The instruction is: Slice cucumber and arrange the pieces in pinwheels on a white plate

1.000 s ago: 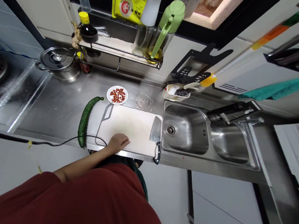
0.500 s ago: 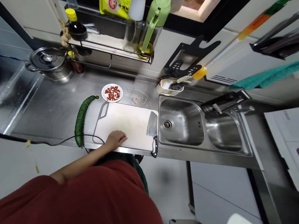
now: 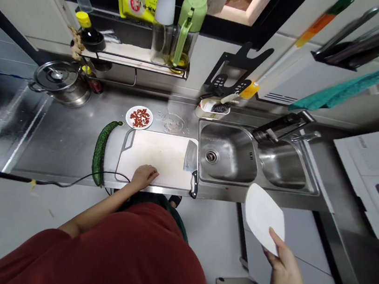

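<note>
My right hand (image 3: 281, 256) grips the edge of a white plate (image 3: 263, 216), thumb on top, in front of the counter below the sink. My left hand (image 3: 144, 176) rests at the front edge of the white cutting board (image 3: 169, 155), its fingers curled; whether anything is under them is hidden. A cleaver (image 3: 192, 157) with a black handle lies along the board's right side. Left of the board lies a long green cucumber (image 3: 101, 150). Behind the board is a small white plate (image 3: 128, 117) with chopped red pieces (image 3: 140, 117).
A double sink (image 3: 230, 155) is right of the board. A lidded steel pot (image 3: 61, 84) stands at the back left. Bottles (image 3: 187, 33) stand on a wall rack. A black cable (image 3: 74, 182) crosses the counter's front edge. Water droplets (image 3: 174, 123) lie behind the board.
My right hand has come into view at the lower right, and the white plate it holds has moved up and left toward the sink. My left hand stays on the board.
</note>
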A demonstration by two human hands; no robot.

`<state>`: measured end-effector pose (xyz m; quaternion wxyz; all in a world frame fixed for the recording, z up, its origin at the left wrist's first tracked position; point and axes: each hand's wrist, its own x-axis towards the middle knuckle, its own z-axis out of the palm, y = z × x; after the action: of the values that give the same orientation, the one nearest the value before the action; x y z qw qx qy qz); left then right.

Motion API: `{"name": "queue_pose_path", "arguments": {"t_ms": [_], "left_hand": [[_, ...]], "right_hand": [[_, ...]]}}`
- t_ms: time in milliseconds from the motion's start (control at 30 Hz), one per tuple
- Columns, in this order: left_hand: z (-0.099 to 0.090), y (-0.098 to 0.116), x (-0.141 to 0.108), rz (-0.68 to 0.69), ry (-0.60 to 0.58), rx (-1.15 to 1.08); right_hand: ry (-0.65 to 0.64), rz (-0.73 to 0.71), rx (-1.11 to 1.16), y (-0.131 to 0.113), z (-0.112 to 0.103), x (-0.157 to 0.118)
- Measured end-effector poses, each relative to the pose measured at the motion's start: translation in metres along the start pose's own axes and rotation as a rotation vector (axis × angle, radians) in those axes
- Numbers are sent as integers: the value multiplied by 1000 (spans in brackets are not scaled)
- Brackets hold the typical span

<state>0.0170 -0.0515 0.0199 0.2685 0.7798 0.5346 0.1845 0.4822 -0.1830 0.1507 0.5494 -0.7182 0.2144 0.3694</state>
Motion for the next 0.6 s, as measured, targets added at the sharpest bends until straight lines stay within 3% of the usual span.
{"name": "queue_pose_path", "arguments": {"t_ms": [133,300,433,600], "left_hand": [[-2,4,0,-18,1,-13],[-10,14,4,-140,0,-118],[-21,24,19,-305,24,-336],[-29,41,54,-373,40,-771]], "right_hand": [[-153,46,-32,7,45,16],[-240,114,-74,22,106,9],[-409,203,-151,36,147,-2],[-615,226,-203,53,192,-11]]}}
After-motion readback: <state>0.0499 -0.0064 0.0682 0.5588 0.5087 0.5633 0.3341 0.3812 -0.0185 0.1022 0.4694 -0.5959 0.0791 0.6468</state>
